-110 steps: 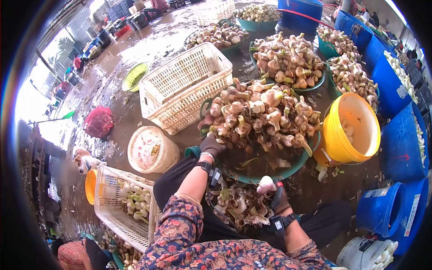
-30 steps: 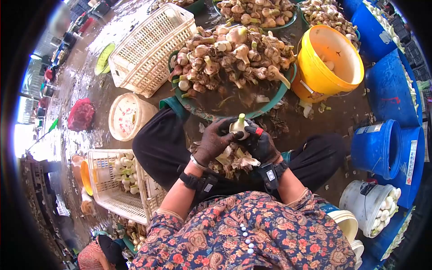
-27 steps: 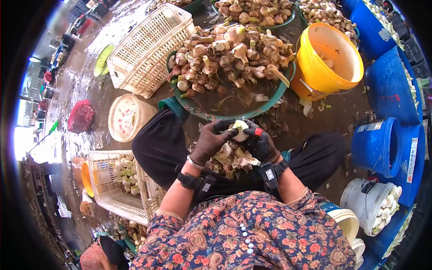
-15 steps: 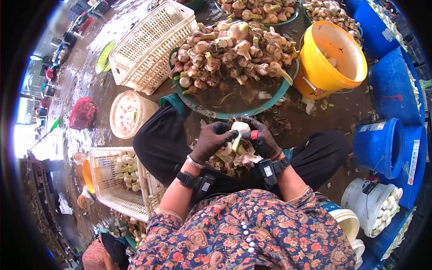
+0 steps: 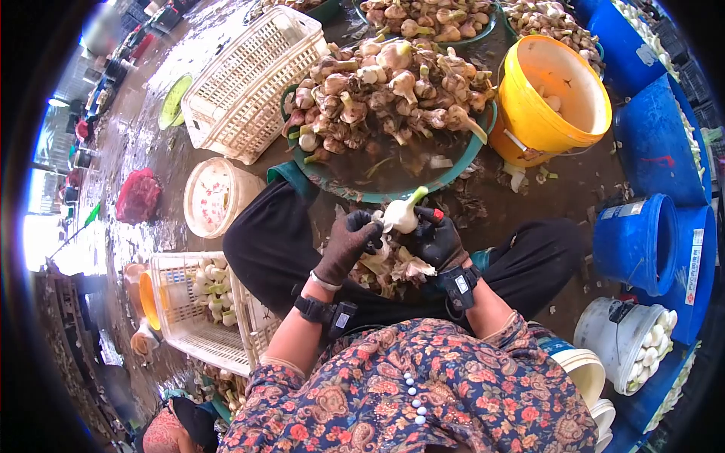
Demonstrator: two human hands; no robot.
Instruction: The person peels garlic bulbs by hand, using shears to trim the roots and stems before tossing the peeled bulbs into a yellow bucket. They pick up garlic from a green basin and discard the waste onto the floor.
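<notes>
A peeled white garlic bulb is between my hands, its green stem pointing up and right. My left hand, in a dark, dirty glove, has curled fingers at the bulb's left side, where loose skin hangs. At the bulb's right side, my right hand, also gloved, has its fingers closed in, with red tape round one digit. Some fingertips are hidden behind the bulb. Below them, a heap of garlic peelings lies between my legs. Just ahead stands a green basin piled with unpeeled garlic.
A yellow bucket stands right of the basin, white crates to its left. A white bucket and another crate are at my left. Blue buckets and a pail of peeled garlic line my right. Another person is at lower left.
The garlic bulb has turned over: its stem pointed down toward me and now points up and right. Both hands have moved slightly down, and their fingers have shifted around the bulb.
</notes>
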